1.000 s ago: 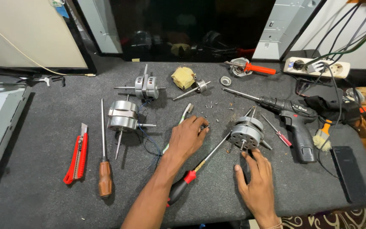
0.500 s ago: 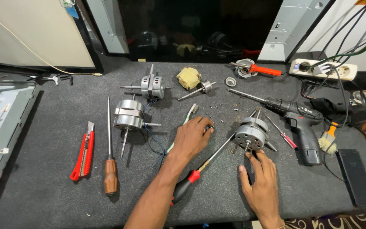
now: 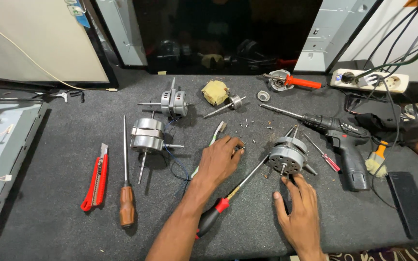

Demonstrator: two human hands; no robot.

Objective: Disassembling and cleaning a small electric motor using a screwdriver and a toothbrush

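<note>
- My left hand (image 3: 221, 162): palm down, fingers curled on small screws (image 3: 247, 126); grip unclear.
- My right hand (image 3: 300, 208): open, fingertips at the motor (image 3: 286, 154).
- Screwdriver (image 3: 228, 198): lying between my hands.

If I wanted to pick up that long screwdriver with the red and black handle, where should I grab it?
Probably by the fat red and black handle, coming from above at the near table edge. The screwdriver lies flat; its thin metal shaft runs up toward the round motor, between the left hand and right hand.

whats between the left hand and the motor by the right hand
In the head view, the red-handled screwdriver's shaft crosses between the left hand and the motor.
</note>
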